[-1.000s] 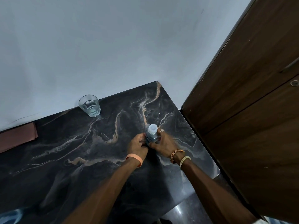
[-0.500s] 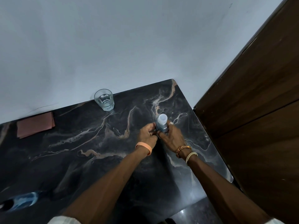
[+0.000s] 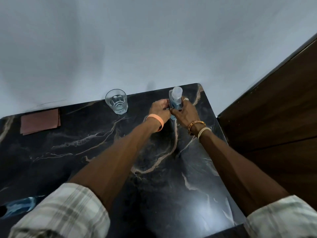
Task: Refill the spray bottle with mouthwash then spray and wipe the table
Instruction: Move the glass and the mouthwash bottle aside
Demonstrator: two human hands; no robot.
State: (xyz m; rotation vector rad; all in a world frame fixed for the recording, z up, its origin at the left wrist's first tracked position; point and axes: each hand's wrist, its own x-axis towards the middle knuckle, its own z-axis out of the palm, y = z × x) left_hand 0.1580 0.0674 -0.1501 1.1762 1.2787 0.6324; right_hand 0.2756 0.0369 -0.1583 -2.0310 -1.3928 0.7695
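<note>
we still grip the small blue bottle with both hands, left hand pinching its side, right hand curled round it, now nearer the 1 o'clock corner of the table, glass at its 9 o'clock, cap on, so refilling looks unstarted.

Bottle between left hand and right hand, now farther back, at the table's far edge.
</note>
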